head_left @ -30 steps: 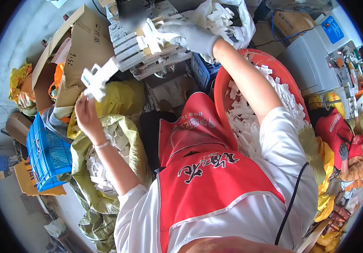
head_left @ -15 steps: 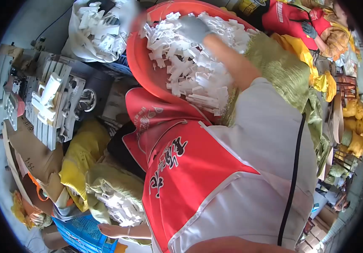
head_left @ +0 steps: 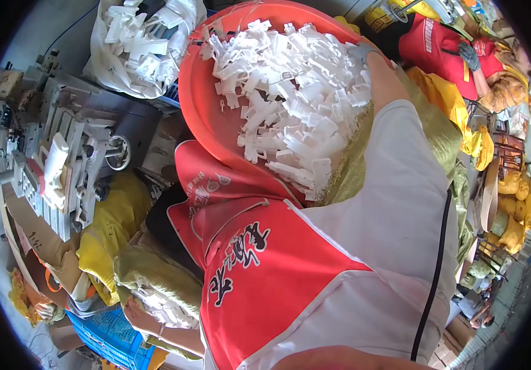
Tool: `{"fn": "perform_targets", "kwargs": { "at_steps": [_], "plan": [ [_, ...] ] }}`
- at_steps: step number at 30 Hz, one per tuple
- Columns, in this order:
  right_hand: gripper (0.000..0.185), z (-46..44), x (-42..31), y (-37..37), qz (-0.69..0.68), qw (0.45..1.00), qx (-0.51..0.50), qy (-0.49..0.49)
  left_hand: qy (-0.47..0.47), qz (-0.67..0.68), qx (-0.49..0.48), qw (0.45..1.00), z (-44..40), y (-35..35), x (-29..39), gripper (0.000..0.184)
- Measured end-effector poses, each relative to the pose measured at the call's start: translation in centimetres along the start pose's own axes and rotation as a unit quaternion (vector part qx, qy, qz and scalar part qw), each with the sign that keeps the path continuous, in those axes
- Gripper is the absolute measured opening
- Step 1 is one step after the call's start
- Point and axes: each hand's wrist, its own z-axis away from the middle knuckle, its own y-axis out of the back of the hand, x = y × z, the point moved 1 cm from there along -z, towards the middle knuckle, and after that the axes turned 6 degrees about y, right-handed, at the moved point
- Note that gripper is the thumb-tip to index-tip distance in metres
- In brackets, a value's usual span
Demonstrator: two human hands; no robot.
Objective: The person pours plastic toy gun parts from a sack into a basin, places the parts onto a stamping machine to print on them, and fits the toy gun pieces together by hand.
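Observation:
My right hand (head_left: 361,53), in a pale glove, is at the upper right edge of the heap of white plastic parts (head_left: 296,92) in the red tub (head_left: 200,98); its fingers are mostly hidden. At the lower left, my bare left hand (head_left: 134,312) is bent beside the open woven sack (head_left: 154,265), next to the white parts (head_left: 165,309) inside it. Whether its fingers hold anything does not show. On the metal machine (head_left: 86,160) at the left lies a white part (head_left: 56,165), with neither hand near it.
Upper left stands a white bag (head_left: 111,68) of similar parts. A blue crate (head_left: 114,336), a yellow sack (head_left: 114,228) and a cardboard box (head_left: 43,231) are at lower left. A co-worker in a red apron (head_left: 428,46), with a gloved hand (head_left: 469,55), is at upper right.
My right hand has gone from the machine to the tub, then across the heap to its right edge. My left hand, earlier raised with a white part, is now down by the sack. The view has turned right.

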Motion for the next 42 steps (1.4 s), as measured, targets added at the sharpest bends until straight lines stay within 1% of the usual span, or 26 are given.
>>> {"fn": "perform_targets", "kwargs": {
  "at_steps": [1,3,4,6,9,10,12,15,16,21,23,24,26,29,30,31,32,33,34,35,36,37,38,40,41,42],
  "plan": [
    [0.065,-0.3,0.2,0.1,0.000,1.000,-0.002,0.002,0.010,-0.011,-0.002,1.000,-0.3,-0.1,0.1,0.029],
    [0.058,-0.9,0.3,0.3,0.032,0.987,-0.098,0.123,0.027,-0.024,0.002,0.999,-1.0,-0.3,-0.3,0.029],
    [0.058,-0.9,-0.1,-0.2,0.034,0.986,-0.100,0.130,0.015,0.000,-0.013,1.000,-1.6,-0.7,-0.6,0.029],
    [0.055,0.1,-1.0,-1.7,-0.088,0.991,-0.091,0.044,0.003,0.045,-0.046,0.998,-2.0,-1.3,0.1,0.028],
    [0.047,3.9,-6.3,-0.6,-0.118,0.989,-0.072,0.050,0.000,0.044,-0.046,0.998,-2.4,-2.3,1.2,0.027],
    [0.046,2.3,-5.7,-3.6,-0.249,0.961,-0.026,0.116,0.000,0.043,-0.050,0.998,-2.4,-2.6,1.3,0.027],
    [0.047,1.6,-8.0,-5.1,-0.145,0.959,0.038,0.241,-0.010,0.049,-0.077,0.996,-2.2,-3.6,2.2,0.029],
    [0.046,2.8,-12.3,-5.6,-0.118,0.961,0.017,0.250,-0.022,0.068,-0.090,0.993,-2.6,-5.4,2.2,0.030],
    [0.047,4.2,-14.0,-5.5,-0.117,0.959,0.014,0.257,-0.027,0.059,-0.084,0.994,-2.5,-5.7,2.5,0.026],
    [0.047,12.3,-19.8,-6.2,-0.112,0.953,-0.041,0.279,-0.026,0.056,-0.064,0.996,-1.7,-5.9,3.1,0.026],
    [0.041,14.8,-21.6,-8.3,-0.055,0.919,0.115,0.373,-0.038,0.083,-0.061,0.994,-2.1,-5.6,1.9,0.025],
    [0.041,16.5,-22.5,-8.8,-0.055,0.918,0.113,0.377,-0.042,0.108,-0.059,0.991,-2.0,-5.5,1.9,0.025],
    [0.038,20.1,-24.1,-9.1,0.033,0.872,0.200,0.446,-0.036,0.103,-0.050,0.993,-1.6,-5.1,2.4,0.024],
    [0.037,22.1,-24.7,-4.9,0.036,0.889,0.165,0.426,-0.037,0.105,-0.025,0.994,-1.0,-5.1,3.8,0.024],
    [0.035,23.6,-25.2,-2.2,0.032,0.907,0.165,0.386,-0.045,0.076,-0.008,0.996,-0.3,-5.2,5.6,0.023],
    [0.027,24.1,-24.6,-1.1,-0.096,0.854,0.266,0.436,-0.054,0.049,0.008,0.997,0.4,-5.5,7.6,0.022],
    [0.028,24.3,-24.4,0.0,-0.183,0.855,0.262,0.409,-0.092,0.034,0.014,0.995,0.9,-6.0,9.4,0.018],
    [0.030,24.6,-24.4,1.2,-0.267,0.848,0.258,0.379,-0.093,0.042,0.015,0.995,1.0,-6.7,11.0,0.018],
    [0.030,24.8,-24.7,2.0,-0.265,0.845,0.263,0.382,-0.156,0.019,-0.003,0.988,1.1,-7.7,12.8,0.017],
    [0.031,25.0,-24.9,2.6,-0.403,0.815,0.196,0.367,-0.217,-0.007,-0.020,0.976,1.3,-8.7,14.7,0.016],
    [0.033,25.5,-25.3,2.9,-0.531,0.765,0.120,0.344,-0.233,0.044,-0.055,0.970,1.7,-10.0,16.7,0.017],
    [0.033,26.8,-25.9,3.0,-0.530,0.764,0.115,0.350,-0.246,0.092,-0.089,0.961,2.2,-11.3,18.9,0.019],
    [0.032,28.8,-26.8,2.7,-0.538,0.727,0.074,0.420,-0.251,0.134,-0.155,0.946,2.5,-12.3,21.0,0.022],
    [0.027,32.2,-28.7,2.2,-0.570,0.709,-0.075,0.408,-0.242,0.251,-0.275,0.896,3.5,-14.5,24.2,0.031],
    [0.027,31.4,-29.5,-1.0,-0.679,0.615,-0.161,0.368,-0.231,0.327,-0.327,0.856,4.2,-15.4,25.5,0.036],
    [0.028,33.2,-30.3,-1.7,-0.626,0.640,-0.123,0.428,-0.215,0.373,-0.368,0.824,5.1,-15.7,27.0,0.039]
  ]
}}
